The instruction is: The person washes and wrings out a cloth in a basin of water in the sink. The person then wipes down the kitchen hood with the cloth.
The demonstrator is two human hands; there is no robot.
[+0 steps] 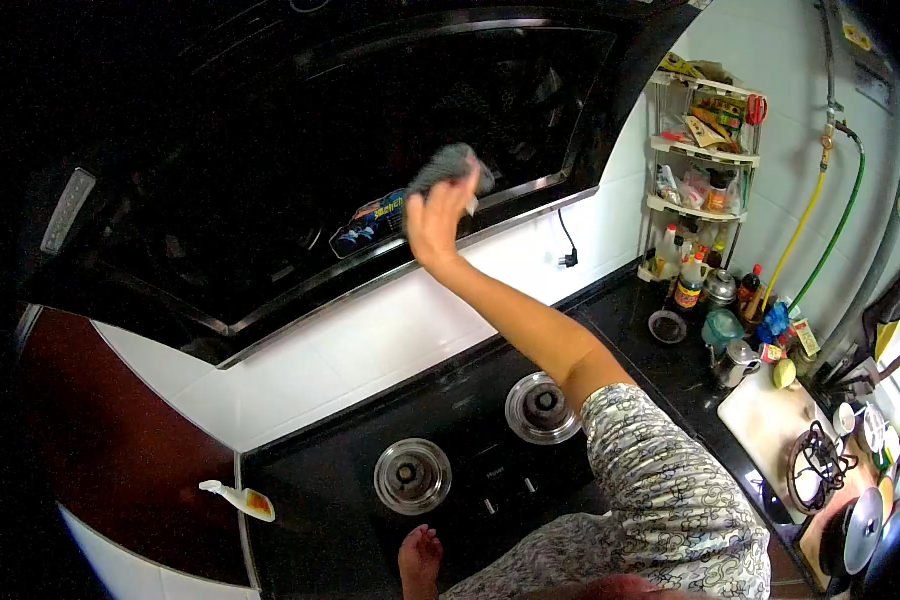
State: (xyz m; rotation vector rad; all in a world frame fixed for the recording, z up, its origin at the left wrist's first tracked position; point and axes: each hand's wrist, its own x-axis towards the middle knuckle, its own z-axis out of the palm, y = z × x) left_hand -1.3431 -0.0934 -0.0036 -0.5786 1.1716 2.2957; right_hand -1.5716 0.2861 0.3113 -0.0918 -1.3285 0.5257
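Observation:
My right hand (pixel 437 225) is raised at the end of an outstretched arm and presses a grey cloth (pixel 454 168) against the glossy black range hood (pixel 270 150). The cloth lies under my fingers, just right of a blue and yellow sticker (pixel 378 217) on the hood's lower part. Low in front of the cooktop (pixel 480 450), my left hand (pixel 421 553) hangs with its fingers curled in, and no object shows in it. It is nearest the left burner (pixel 412 476); the right burner (pixel 543 408) is partly behind my right arm.
A white spray bottle (pixel 238 500) lies on the counter at left. A corner shelf (pixel 705 150) with packets and jars stands at right. Bottles, a metal kettle (pixel 737 364), a white cutting board (pixel 770 410) and a black pan support (pixel 818 465) crowd the right counter.

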